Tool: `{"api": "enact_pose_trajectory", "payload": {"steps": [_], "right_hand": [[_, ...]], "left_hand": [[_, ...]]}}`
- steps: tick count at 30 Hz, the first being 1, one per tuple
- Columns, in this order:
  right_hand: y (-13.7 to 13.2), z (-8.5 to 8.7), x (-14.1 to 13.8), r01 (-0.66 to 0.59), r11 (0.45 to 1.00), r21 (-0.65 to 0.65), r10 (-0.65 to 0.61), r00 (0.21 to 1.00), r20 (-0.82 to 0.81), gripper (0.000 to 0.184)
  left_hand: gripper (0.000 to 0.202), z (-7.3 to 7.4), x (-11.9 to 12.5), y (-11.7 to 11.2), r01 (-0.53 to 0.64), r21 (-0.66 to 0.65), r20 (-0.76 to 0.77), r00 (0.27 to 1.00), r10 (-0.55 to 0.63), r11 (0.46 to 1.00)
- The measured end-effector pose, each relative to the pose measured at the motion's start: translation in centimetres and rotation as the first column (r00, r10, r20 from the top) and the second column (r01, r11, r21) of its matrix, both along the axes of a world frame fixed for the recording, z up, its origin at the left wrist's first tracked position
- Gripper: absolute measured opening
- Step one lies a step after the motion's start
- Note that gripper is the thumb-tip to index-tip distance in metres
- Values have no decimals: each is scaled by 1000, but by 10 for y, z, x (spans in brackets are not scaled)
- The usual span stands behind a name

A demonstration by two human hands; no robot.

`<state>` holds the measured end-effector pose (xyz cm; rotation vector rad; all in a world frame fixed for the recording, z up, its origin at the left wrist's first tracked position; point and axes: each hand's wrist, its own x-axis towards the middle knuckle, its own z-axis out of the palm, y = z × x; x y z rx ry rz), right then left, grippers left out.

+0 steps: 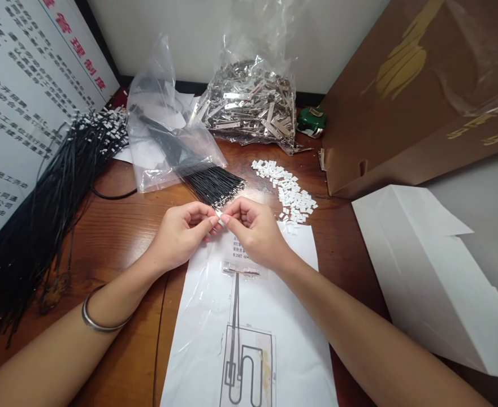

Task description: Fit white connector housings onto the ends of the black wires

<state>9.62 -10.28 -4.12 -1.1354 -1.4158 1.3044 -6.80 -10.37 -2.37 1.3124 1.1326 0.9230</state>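
"Polished wood fills my feed: a brown table (121,226), its far edge against a pale wall (329,45)."

"What's biggest around it?"

"I have a brown box (422,102) with gold markings along the right edge, a printed board (40,73) along the left edge, and a white carton (422,271) on the right, nearer the camera. Next, a paper sheet (198,328) with a line drawing reaches from mid-surface toward the near edge."

"And the smaller stock?"

"By the left edge, I see a thick bundle of black wires (74,152) with white ends. At the far edge sits a clear bag of metal strips (249,107); left of it, a plastic sleeve (151,178) covers part of another wire bunch (215,183). Loose white pieces (293,195) lie right of that bunch's tips."

"Hands?"

"2, bare. The left hand (189,232) and right hand (252,232) meet above the sheet's far end, each thumb and forefinger pinched tight."

"On what?"

"A small white piece (219,214), held between both sets of fingertips, just short of the wire tips. From here I cannot tell whether a wire is in it."
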Motion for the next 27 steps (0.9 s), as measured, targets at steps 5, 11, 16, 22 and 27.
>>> {"api": "enact_pose_trajectory", "payload": {"steps": [5,11,16,22,27], "right_hand": [[1,1,1,-7,1000,1,7,999,-44,13],[1,2,1,13,999,-38,-18,991,-132,16],[1,1,2,13,999,-42,-19,990,-138,17],[2,0,4,-16,999,-29,12,991,-133,16],[1,-2,5,-68,998,-1,67,990,-123,21]], "left_hand": [[14,3,1,-2,-9,15,19,1000,9,1000],[18,-3,1,-4,-46,113,-1,999,46,993],[12,-9,-1,-5,-35,459,-205,968,144,888],[6,-6,-4,-5,101,720,-387,880,276,686],[9,-5,-5,-5,143,773,-419,847,328,618]]}}
